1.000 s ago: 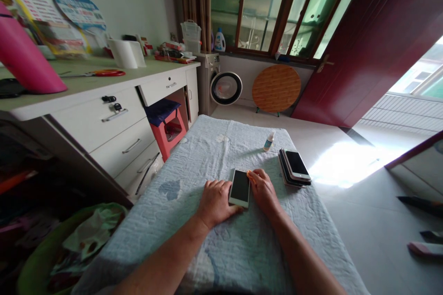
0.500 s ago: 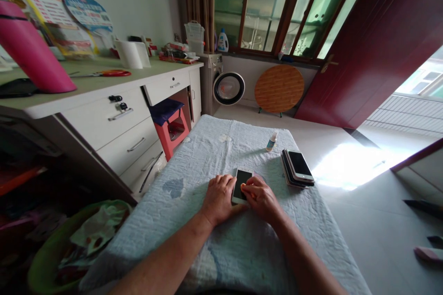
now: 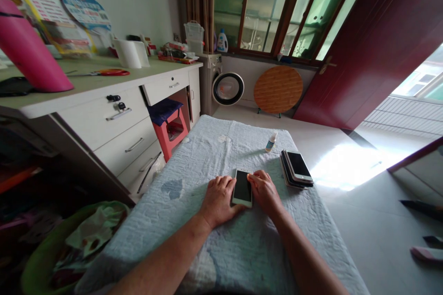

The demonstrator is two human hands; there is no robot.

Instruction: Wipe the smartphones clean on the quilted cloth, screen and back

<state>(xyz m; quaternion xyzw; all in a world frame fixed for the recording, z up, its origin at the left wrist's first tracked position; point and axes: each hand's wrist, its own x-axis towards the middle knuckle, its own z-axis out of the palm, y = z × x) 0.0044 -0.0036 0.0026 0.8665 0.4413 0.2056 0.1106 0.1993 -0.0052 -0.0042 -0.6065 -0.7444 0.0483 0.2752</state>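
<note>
Left hand [image 3: 218, 199]: is bracing the white phone [image 3: 242, 187] at the lower centre of the frame, fingers lying along its left edge, thumb running along its bottom edge.
Right hand [image 3: 266, 190]: is pinching a small orange piece [image 3: 249, 176] at the phone's upper right edge; its material is not showing clearly.
Hand spacing: the hands are staying apart, the phone lying flat between them.
Latest change: the orange piece is now sitting at the edge, having shifted up and right from mid-screen half a second ago; the left hand is keeping its hold.
Effect on the work: most of the dark screen is now lying exposed, and the phone is apparently being kept steady.
Phone stack [image 3: 296, 169]: is resting right of the hands.
Spray bottle [image 3: 271, 142]: is standing upright above the hands, right of centre.
Cloth-covered worktop [image 3: 204, 159]: is supporting all these items.
Pink stool [image 3: 166, 136]: is standing left of centre.
</note>
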